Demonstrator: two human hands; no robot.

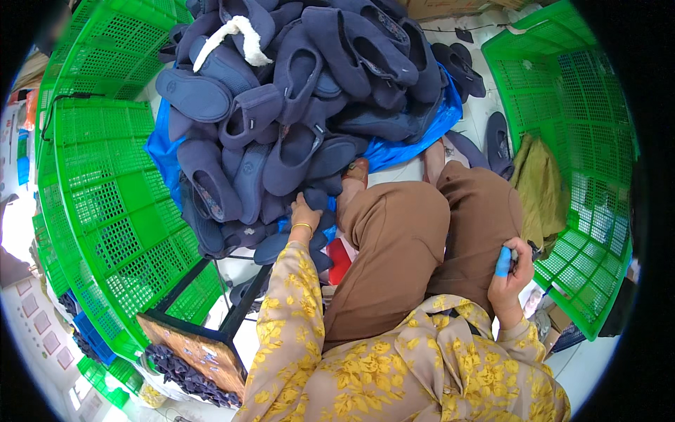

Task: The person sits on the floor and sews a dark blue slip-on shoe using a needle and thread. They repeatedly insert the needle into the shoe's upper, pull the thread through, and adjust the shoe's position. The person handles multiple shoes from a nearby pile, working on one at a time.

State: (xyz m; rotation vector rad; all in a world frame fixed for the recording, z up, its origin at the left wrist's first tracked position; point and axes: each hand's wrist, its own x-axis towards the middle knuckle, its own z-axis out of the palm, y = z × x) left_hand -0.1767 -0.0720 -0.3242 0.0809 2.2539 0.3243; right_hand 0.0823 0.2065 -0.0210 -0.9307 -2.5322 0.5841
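A large heap of navy cloth slip-on shoes rises in front of me. At its near edge my left hand, with a gold bangle at the wrist, has its fingers closed on a navy shoe. Another shoe lies sole up on the heap's left side. My right hand is curled up beside my right knee, away from the heap. Blue wrapping covers one of its fingers. Something small and dark shows between its fingertips, too small to name.
Blue sheeting lies under the heap, and a white strip rests on top. Green plastic crates stand at left, another green crate at right with an olive cloth. A wooden-topped stool stands by my left arm.
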